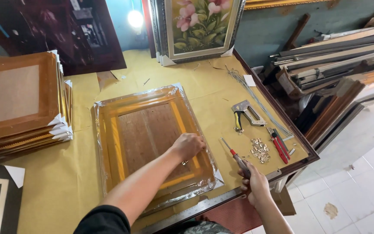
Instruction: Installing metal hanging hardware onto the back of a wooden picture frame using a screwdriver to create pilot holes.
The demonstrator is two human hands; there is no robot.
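Observation:
A picture frame wrapped in clear plastic (109, 143) lies face down on the yellow-covered table (66, 177), its brown backing board up. My left hand (189, 145) rests closed on the frame's right rail, with a small metal hanger piece just below it. My right hand (254, 182) grips a screwdriver (234, 156) with a red and grey handle near the table's front edge, its tip pointing up and left toward the frame.
A stack of wooden frames (20, 104) sits at the left. A staple gun (245, 113), red-handled pliers (278, 145), a pile of small metal hangers (259, 150) and wire lie at the right. A flower painting (200, 26) leans at the back. Frame mouldings (334, 60) are piled beyond the table.

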